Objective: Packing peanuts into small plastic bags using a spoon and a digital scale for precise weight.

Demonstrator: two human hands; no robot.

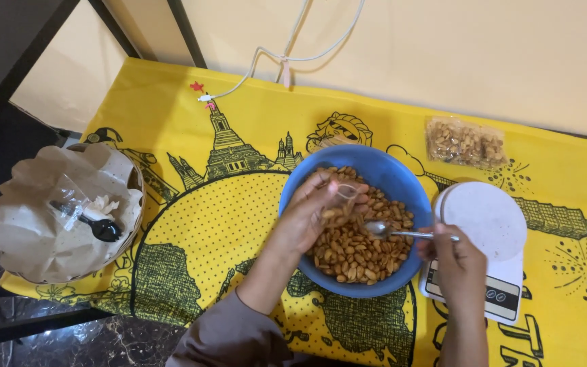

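Both hands (314,211) over peanut bowl (388,173)

The middle of the tabletop (191,224) between the paper-lined basket (62,211) at the left edge and the blue bowl (354,221) is free. The white scale (484,245) stands just beside the bowl on the right. A nut bag (465,141) and a white cable (266,61) lie at the far edge.

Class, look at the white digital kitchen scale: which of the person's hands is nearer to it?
Right. The right hand, holding a metal spoon, overlaps the white digital kitchen scale; the left hand is inside the blue round bowl, farther away.
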